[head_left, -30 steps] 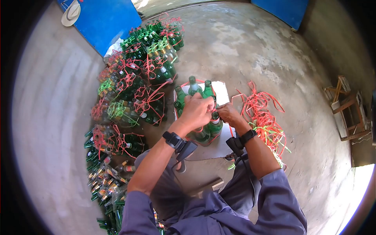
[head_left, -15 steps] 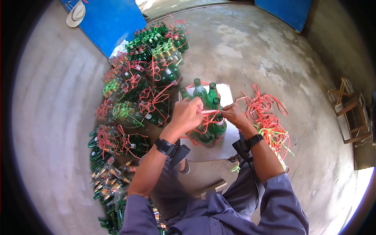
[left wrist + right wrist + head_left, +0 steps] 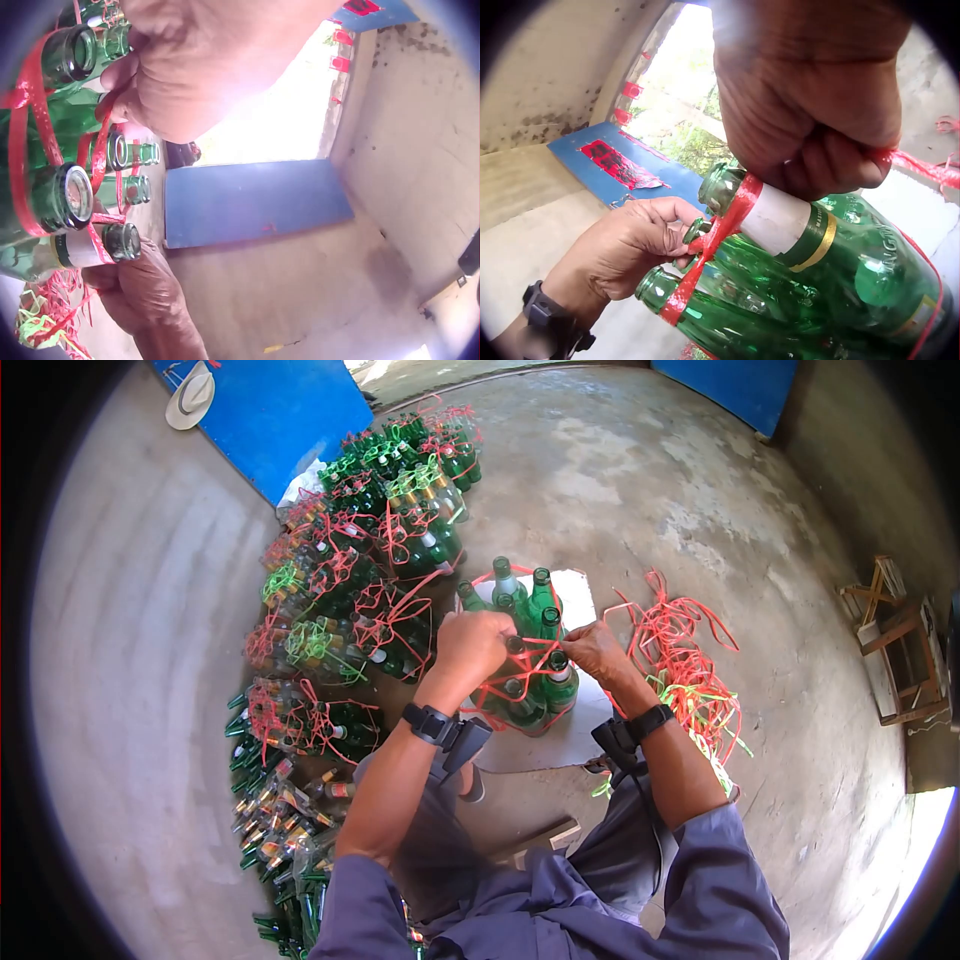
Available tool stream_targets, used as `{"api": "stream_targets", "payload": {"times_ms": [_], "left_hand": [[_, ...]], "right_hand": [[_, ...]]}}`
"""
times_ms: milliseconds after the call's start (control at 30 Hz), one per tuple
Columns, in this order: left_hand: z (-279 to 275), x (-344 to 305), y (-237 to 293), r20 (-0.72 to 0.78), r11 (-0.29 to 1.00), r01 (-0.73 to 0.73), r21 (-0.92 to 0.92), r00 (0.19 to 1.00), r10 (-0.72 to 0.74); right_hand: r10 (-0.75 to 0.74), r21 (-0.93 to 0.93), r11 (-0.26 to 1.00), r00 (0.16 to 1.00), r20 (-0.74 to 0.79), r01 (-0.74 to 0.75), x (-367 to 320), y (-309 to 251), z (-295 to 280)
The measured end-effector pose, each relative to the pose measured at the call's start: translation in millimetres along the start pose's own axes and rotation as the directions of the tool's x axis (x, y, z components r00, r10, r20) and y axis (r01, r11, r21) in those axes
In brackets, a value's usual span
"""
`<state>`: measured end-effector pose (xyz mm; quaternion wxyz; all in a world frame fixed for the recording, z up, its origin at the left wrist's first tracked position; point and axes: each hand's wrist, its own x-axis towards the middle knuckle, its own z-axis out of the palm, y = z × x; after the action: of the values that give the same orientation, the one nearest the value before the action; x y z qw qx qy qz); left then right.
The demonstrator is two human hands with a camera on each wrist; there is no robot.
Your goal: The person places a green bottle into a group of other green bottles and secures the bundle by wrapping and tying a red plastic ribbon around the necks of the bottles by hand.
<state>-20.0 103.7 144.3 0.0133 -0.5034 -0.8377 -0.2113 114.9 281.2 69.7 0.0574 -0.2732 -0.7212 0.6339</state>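
A cluster of green glass bottles point(image 3: 560, 688) stands upright on a white board point(image 3: 590, 732), bound round by red plastic strap point(image 3: 731, 217). My left hand point(image 3: 470, 648) is at the left of the bottle necks, pinching the strap between thumb and fingers. On the other side, my right hand point(image 3: 597, 650) grips the strap in curled fingers, beside the labelled neck of the nearest right bottle. From that fist a length of strap trails out in the right wrist view. Between the two hands the strap crosses the necks. The left wrist view shows strap looped around several necks.
To the right of the board lies a tangled heap of red and green strap point(image 3: 680, 650). Tied bundles of bottles point(image 3: 400, 545) line the left side, with loose bottles point(image 3: 285, 825) nearer me. A wooden frame point(image 3: 895, 645) stands by the right wall.
My hands have moved apart from close together over the bottles, the left one going leftward. The strap now shows across the necks between them.
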Motion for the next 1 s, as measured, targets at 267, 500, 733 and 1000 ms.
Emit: {"api": "stream_targets", "payload": {"times_ms": [267,500,733,1000], "left_hand": [[0.1,-11.2,4.5,0.066,0.958,-0.097,0.271,0.994,0.081],[3.3,-35.0,39.1,-0.236,0.976,-0.175,-0.131,0.962,0.141],[15.7,-40.7,48.4,-0.1,0.981,-0.178,0.076,0.978,0.185],[9.9,-45.0,47.1,-0.11,0.974,-0.207,0.088,0.97,0.216]], "right_hand": [[-0.058,-0.28,0.96,0.991,-0.117,0.024,-16.8,-10.8,-16.0],[-0.287,-0.38,0.9,0.946,-0.148,0.213,-46.4,-32.9,-28.1],[-0.323,-0.4,0.884,0.936,-0.143,0.244,-50.2,-27.3,-27.5],[-0.353,-0.487,0.841,0.92,-0.168,0.234,-47.3,-27.3,-36.7]]}}
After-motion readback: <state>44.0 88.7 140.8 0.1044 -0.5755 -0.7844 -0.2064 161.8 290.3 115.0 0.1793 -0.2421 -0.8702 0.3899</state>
